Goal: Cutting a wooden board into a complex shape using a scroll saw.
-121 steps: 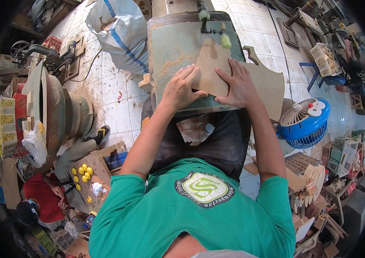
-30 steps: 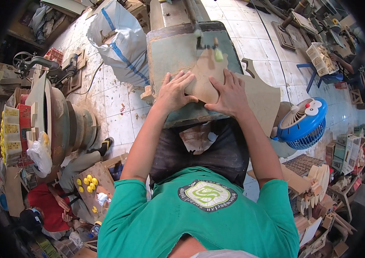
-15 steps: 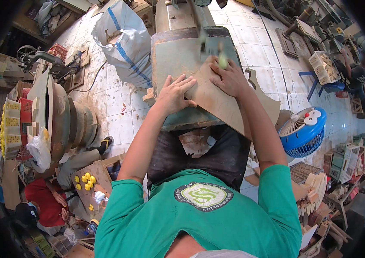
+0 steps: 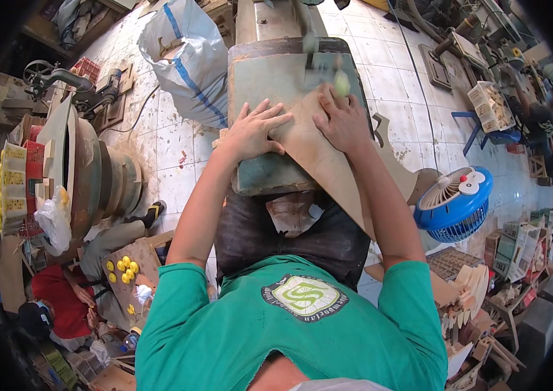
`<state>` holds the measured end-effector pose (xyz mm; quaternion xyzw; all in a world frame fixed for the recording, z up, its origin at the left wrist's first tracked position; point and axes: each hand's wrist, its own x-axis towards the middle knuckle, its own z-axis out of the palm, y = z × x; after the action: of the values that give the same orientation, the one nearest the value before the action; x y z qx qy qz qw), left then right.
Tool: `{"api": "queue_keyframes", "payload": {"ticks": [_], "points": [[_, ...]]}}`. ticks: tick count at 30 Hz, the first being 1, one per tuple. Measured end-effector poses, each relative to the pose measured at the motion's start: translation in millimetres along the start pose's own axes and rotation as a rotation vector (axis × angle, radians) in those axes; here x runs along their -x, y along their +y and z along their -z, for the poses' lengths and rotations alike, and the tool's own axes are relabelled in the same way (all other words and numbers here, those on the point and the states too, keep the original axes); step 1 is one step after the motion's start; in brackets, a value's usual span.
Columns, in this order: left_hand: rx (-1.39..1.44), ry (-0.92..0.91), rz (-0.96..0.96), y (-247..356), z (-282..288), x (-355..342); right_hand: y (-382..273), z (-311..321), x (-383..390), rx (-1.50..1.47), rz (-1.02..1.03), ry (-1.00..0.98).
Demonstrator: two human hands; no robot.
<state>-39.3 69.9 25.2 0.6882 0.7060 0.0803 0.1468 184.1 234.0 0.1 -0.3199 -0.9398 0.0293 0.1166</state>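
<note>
A thin brown wooden board [image 4: 328, 171] with faint curved lines drawn on it lies on the greenish metal table [image 4: 257, 78] of a saw-like machine. Its pointed near corner overhangs the table toward my lap, and a cut-out, hooked edge shows on the right. My left hand [image 4: 257, 132] rests flat with fingers spread, at the board's left edge and on the table. On top of the board my right hand [image 4: 343, 124] lies with fingers stretched forward. Just beyond its fingertips, the machine's upper part [image 4: 310, 49] and a pale green piece [image 4: 342, 83] are blurred.
A white woven sack [image 4: 188, 68] with blue stripes stands left of the machine. To the right is a blue fan [image 4: 456, 205]. Further left are a large round machine [image 4: 90, 156] and a seated person in red [image 4: 64, 300] beside yellow pieces [image 4: 123, 267]. Wooden parts [image 4: 469, 290] are piled at right.
The board has turned slightly, its near corner coming closer to my lap. Both hands stay flat, shifting a little with it. The view has also moved slightly.
</note>
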Motion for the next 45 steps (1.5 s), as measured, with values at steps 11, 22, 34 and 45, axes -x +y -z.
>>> {"api": "queue_keyframes", "payload": {"ticks": [11, 22, 34, 45], "points": [[0.123, 0.152, 0.412, 97.0, -44.7, 53.7, -14.6, 1.0, 6.9, -0.036, -0.072, 0.135], [0.155, 0.292, 0.4, 98.9, -65.7, 49.6, -15.8, 1.0, 6.0, -0.009, -0.074, 0.173], [0.135, 0.267, 0.348, 74.3, -57.5, 50.6, -10.0, -0.5, 4.9, -0.024, -0.004, 0.218], [0.125, 0.226, 0.292, 52.8, -44.7, 51.2, -17.5, 8.8, 8.8, -0.01, -0.064, 0.157]]}}
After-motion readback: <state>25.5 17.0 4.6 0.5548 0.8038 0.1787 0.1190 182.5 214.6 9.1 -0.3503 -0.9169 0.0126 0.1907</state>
